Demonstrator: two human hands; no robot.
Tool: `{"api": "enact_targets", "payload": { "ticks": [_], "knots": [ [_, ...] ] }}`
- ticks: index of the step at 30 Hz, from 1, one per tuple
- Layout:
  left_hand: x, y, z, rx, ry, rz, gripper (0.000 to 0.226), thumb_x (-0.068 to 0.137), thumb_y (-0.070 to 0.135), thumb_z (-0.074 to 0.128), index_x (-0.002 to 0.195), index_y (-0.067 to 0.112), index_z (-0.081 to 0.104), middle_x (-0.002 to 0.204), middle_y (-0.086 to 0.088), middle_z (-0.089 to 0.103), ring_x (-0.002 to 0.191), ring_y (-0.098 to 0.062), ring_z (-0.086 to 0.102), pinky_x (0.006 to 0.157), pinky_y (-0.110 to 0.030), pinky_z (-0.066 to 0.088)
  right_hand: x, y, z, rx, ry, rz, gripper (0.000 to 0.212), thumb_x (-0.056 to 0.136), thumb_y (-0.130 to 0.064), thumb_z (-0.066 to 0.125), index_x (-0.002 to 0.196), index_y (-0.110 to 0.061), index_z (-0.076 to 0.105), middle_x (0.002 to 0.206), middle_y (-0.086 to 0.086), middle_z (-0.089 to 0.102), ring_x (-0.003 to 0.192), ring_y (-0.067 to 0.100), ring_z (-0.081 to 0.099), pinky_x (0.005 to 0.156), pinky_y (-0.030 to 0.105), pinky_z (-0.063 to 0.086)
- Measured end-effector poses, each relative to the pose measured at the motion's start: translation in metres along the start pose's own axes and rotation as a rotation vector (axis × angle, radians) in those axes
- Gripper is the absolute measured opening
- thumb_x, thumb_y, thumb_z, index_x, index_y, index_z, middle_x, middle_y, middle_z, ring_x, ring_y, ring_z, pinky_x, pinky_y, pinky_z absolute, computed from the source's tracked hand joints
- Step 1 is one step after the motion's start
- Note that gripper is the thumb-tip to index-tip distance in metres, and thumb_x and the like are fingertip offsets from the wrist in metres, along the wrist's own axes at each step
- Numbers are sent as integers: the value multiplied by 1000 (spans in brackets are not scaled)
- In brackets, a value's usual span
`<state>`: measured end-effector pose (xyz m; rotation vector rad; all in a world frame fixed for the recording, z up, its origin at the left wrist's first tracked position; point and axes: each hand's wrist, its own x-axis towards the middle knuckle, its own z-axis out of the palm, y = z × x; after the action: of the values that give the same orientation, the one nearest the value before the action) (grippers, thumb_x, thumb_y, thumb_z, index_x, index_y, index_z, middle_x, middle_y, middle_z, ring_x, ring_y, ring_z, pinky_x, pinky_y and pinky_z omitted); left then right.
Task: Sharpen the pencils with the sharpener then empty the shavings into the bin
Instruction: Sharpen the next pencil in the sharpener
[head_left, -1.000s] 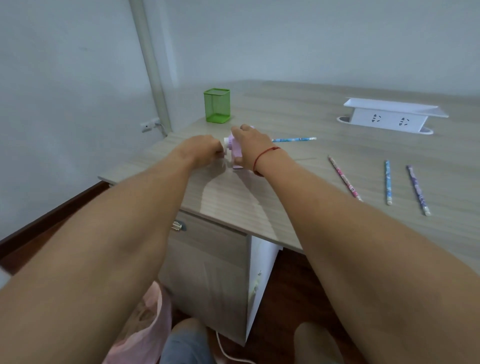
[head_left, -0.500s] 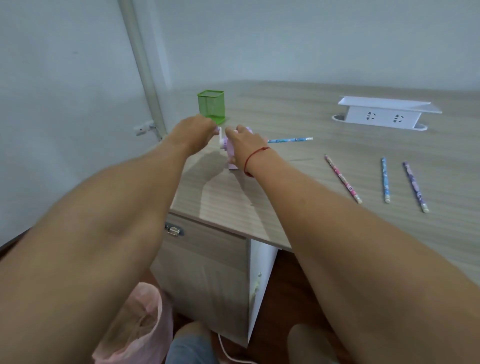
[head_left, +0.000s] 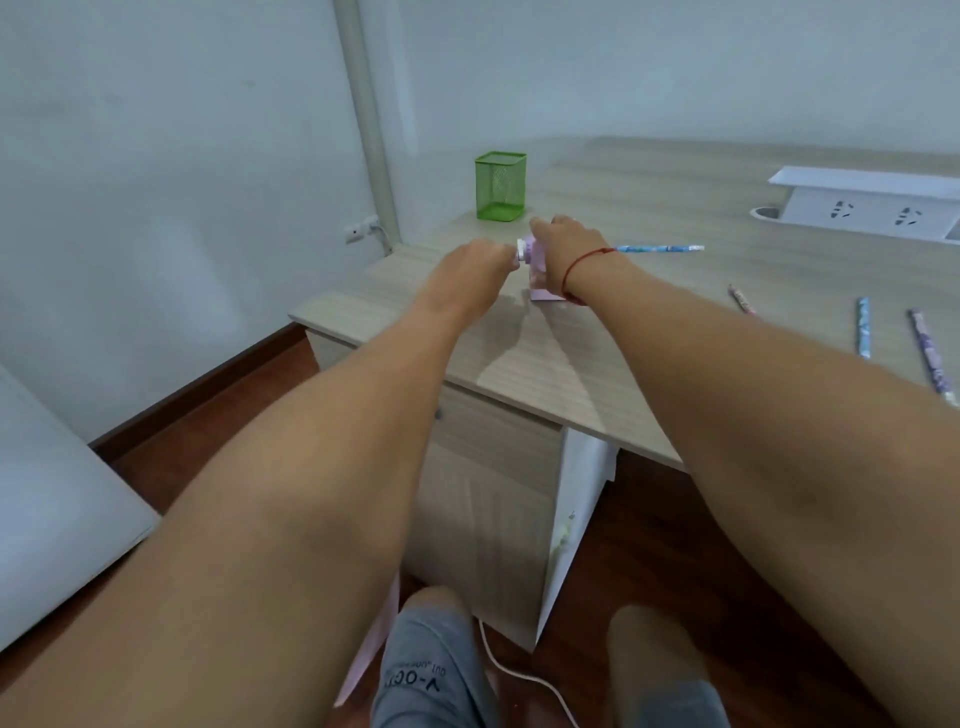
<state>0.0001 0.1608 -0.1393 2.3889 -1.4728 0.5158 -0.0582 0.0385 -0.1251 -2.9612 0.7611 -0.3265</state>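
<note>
2 hands (head_left: 480, 262) hold 1 sharpener (head_left: 536, 261); 4 pencils (head_left: 660, 249).

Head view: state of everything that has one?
sharpener, upright on desk, held by right hand
crank, gripped by left hand
pencil at sharpener, level, near end hidden behind right hand
three loose pencils, lying flat on desk
green pen holder, upright, looks empty
socket box, lid raised
</note>
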Motion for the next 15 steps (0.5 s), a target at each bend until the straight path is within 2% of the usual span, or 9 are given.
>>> {"api": "enact_targets", "payload": {
  "ticks": [3,8,11,15],
  "knots": [
    [-3,-3,10,-40,-30,-41,27,99,17,42,94,-3,59,87,-25,61,78,-42,58,65,-43,41,2,0,1,-6,-1,5,49,84,-21,64,129,-17,45,136,12,43,129,37,46,103,51,42],
    [2,-11,14,-106,-88,-9,27,97,15,44,85,-2,63,77,-20,58,68,-32,50,64,-38,38,8,6,2,-21,17,-39,50,85,-20,65,130,-14,46,134,14,45,127,35,47,103,48,42],
    [10,-20,17,-120,-182,10,26,95,15,45,84,1,65,79,-19,62,74,-34,57,67,-36,41,9,11,2,-26,60,-87,47,86,-18,63,129,-10,46,131,16,48,123,35,49,99,42,42],
    [27,-29,30,-85,-289,12,30,97,23,46,99,3,68,100,-22,66,89,-38,61,81,-41,49,9,11,2,-24,63,-105,52,86,-19,62,134,-11,45,133,15,47,123,34,50,100,44,43]
  ]
}}
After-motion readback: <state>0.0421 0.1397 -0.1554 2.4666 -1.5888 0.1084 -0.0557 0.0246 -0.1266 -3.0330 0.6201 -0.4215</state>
